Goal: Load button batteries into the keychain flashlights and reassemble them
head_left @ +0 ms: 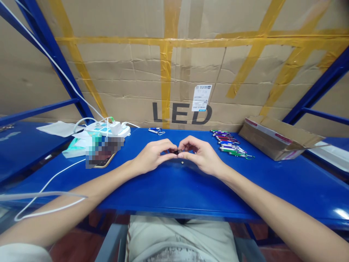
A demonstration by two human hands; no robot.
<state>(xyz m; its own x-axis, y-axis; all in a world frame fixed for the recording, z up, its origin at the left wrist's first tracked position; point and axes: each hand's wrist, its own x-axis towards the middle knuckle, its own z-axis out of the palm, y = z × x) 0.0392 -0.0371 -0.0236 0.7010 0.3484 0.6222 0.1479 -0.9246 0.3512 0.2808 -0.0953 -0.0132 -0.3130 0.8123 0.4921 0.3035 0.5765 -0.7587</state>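
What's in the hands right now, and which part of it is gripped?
A small dark piece, pinched at the fingertips of the left hand and right hand. It is mostly covered, so which part each grips cannot be told.

Both arms come in from the lower corners, angled inward, forearms bare. Left forearm (95,193) and right forearm (261,194) roughly mirror each other. Left wrist (133,167) and right wrist (225,173) look close to straight. Left hand (152,155) and right hand (203,154) meet tip to tip in front of the body, both in a pinch. Left thumb (169,157) runs nearly flat below its index finger; right index arches higher over its thumb. Remaining fingers mostly hidden.
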